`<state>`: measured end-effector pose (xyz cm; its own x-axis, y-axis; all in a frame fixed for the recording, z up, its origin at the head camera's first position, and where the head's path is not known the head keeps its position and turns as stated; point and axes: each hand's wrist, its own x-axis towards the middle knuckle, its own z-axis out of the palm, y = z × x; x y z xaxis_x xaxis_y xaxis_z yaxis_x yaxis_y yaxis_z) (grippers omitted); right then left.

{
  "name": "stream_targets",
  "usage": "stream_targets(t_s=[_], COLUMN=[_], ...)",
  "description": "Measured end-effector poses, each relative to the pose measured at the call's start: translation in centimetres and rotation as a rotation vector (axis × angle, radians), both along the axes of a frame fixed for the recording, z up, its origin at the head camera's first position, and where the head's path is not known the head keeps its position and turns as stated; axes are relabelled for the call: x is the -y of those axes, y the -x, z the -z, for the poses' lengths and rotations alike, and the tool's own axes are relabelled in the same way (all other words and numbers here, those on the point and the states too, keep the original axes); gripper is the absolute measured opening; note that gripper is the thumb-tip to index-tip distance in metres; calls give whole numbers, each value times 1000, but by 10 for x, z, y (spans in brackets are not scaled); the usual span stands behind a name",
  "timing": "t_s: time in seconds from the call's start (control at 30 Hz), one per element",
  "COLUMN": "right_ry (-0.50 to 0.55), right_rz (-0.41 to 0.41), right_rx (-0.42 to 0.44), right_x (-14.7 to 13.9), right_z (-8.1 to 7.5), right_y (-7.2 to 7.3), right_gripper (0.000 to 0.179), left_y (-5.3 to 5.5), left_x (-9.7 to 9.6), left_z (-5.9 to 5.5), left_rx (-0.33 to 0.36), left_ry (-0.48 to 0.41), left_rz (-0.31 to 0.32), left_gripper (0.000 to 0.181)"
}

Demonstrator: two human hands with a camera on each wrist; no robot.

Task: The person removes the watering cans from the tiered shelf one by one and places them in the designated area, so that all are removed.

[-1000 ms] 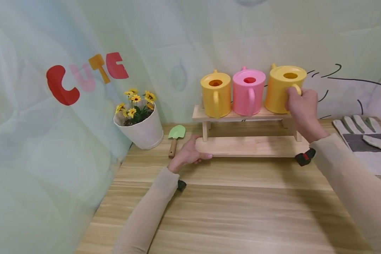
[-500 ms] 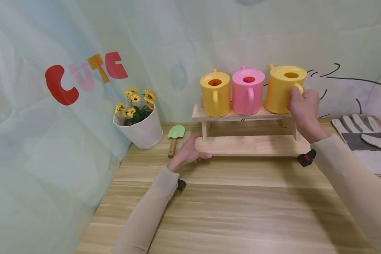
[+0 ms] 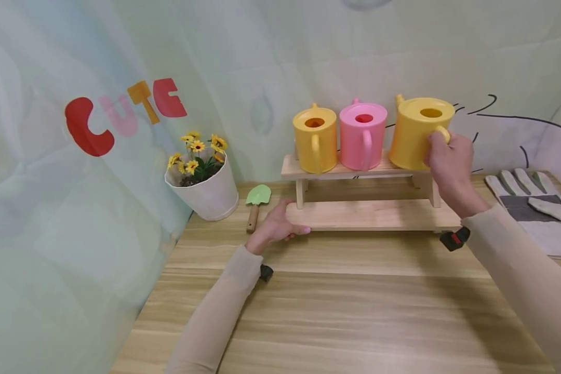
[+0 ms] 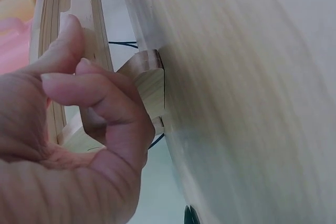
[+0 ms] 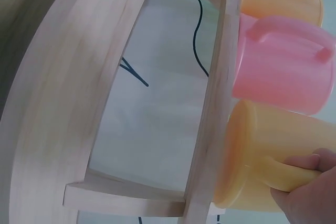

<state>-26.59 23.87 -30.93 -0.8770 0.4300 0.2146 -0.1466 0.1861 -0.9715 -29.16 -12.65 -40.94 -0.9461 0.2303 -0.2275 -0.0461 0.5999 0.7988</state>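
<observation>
My right hand (image 3: 450, 162) grips the handle of a yellow watering can (image 3: 413, 136) at the right end of the upper shelf. In the right wrist view, that yellow can (image 5: 262, 145) has its base at the shelf; whether it touches all round I cannot tell. A pink watering can (image 3: 362, 139) stands in the middle, and another yellow watering can (image 3: 305, 145) at the left. My left hand (image 3: 277, 223) holds the left end of the two-tier wooden rack (image 3: 369, 214) at its lower board, thumb along the front edge. In the left wrist view, the left hand's (image 4: 100, 114) fingers bend at the board.
Left of the rack lies a small trowel (image 3: 257, 202) with a green blade, beside a white pot (image 3: 210, 195) of yellow flowers. Work gloves (image 3: 533, 208) lie at the right on the wooden table (image 3: 318, 311). A printed cloth (image 3: 243, 47) hangs close behind.
The right yellow can has turned slightly and shifted a little right, widening its gap from the pink can. My right hand moved with it. The left hand stays on the rack.
</observation>
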Motion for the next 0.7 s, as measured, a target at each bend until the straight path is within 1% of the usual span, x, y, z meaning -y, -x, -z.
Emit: stream_targets(t_s=[0.13, 0.27, 0.37, 0.47, 0.6, 0.7], right_ry=[-8, -44, -93, -119, -128, -116], right_rz=[13, 33, 45, 53, 42, 29], right_rx=[-4, -3, 13, 27, 31, 14], right_x=[0, 0, 0, 0, -1, -1], right_z=[-2, -2, -2, -2, -1, 0], right_y=[-7, -14, -20, -27, -36, -43], right_gripper=[42, 42, 41, 40, 39, 40], left_y=[1, 1, 1, 1, 1, 1], left_x=[0, -1, -1, 0, 1, 1], left_z=[1, 1, 0, 0, 0, 0], left_rx=[2, -2, -3, -3, -2, 2], left_ry=[-12, -17, -17, -23, -36, -47], left_rz=[2, 3, 5, 8, 7, 3], left_gripper=[103, 104, 103, 103, 103, 104])
